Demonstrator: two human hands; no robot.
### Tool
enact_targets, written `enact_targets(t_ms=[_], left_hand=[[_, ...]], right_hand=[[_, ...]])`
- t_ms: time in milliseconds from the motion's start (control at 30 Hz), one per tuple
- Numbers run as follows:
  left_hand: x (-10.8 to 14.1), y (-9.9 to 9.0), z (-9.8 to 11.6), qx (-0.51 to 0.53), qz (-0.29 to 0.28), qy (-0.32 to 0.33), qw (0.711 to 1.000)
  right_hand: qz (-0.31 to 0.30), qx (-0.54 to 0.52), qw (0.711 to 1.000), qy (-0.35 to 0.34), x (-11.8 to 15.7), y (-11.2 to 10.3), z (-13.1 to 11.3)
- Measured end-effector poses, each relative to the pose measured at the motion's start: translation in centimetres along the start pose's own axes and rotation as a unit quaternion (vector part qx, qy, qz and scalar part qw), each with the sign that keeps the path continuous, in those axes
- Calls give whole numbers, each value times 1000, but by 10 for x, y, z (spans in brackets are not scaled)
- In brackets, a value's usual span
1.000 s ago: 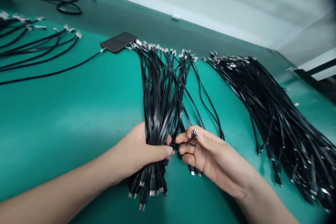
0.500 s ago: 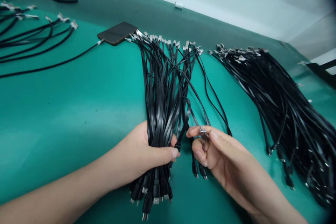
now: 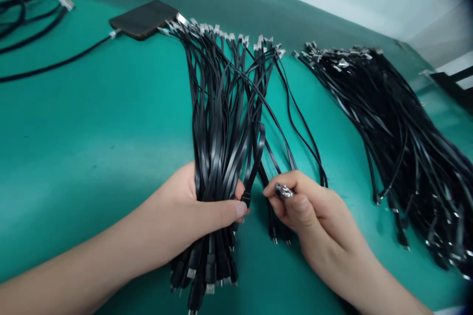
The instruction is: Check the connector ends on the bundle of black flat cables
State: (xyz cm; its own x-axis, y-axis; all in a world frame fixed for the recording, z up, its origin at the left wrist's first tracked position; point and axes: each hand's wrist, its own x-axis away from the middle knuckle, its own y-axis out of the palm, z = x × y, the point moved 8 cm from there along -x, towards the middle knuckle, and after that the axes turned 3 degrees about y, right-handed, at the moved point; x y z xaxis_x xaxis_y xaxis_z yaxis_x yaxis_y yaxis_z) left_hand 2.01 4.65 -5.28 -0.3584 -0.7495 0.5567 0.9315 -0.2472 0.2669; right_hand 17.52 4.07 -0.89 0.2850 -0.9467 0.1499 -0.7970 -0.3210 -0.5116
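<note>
- Clasping a bundle of black flat cables (image 3: pixel 214 142) above the green tabletop (image 3: pixel 111 167), the left hand (image 3: pixel 192 211) has its grip closed round them near their lower plugs (image 3: pixel 210 275), thumb across the front, seemingly to keep the strands together.
- One cable end (image 3: pixel 246 199) sits at the thumb tip, apparently kept apart from the rest.
- The right hand (image 3: pixel 318 221), just beside, has a narrow grip pinching a small silvery metal piece (image 3: pixel 284 191); its exact kind is unclear.
- The upper connectors (image 3: pixel 231 37) spread rightward from a dark flat device (image 3: pixel 144 19), perhaps so the strands lie loosely separated.
- The tabletop looks smooth, faintly glossy; a larger cable pile (image 3: pixel 391 118) lies right, a pale wall (image 3: pixel 332 0) behind.
</note>
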Motion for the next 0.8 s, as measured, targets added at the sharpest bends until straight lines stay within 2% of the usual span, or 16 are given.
enact_targets(t_ms=[200, 400, 600, 800], left_hand=[[1, -2, 2, -38, 2, -16, 999], [0, -2, 0, -48, -1, -20, 999], [-4, -5, -4, -56, 3, -13, 998], [-5, -4, -2, -60, -5, 1, 998]], right_hand=[[9, 104, 994, -39, -5, 1, -11], [8, 126, 990, -67, -2, 1, -18], [54, 151, 983, -90, 1, 0, -20], [24, 124, 990, -65, 0, 6, -18]])
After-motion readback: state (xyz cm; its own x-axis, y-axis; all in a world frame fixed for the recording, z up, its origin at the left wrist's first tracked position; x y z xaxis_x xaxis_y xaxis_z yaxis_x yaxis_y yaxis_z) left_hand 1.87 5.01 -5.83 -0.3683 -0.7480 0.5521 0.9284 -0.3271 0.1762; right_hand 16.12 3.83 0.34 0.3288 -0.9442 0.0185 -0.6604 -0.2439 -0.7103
